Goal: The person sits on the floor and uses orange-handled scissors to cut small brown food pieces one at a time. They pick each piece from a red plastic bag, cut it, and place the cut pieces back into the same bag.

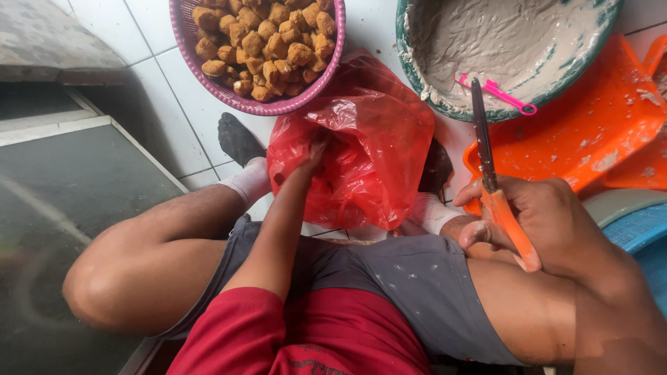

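White tiled floor (174, 104). Left hand (314, 149) reaches into crumpled red plastic bag (375, 153), grip hidden; right hand (535, 222) clenches orange-handled knife (495, 184). Purple woven basket (326, 66) already heaped with fried tofu puffs (264, 42).

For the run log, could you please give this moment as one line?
left hand: inside red plastic bag | right hand: holds orange-handled knife

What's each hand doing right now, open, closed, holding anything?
Left hand: reaching into the red plastic bag, fingers hidden; grip cannot be told.
Right hand: closed on the orange-handled knife, blade pointing away.
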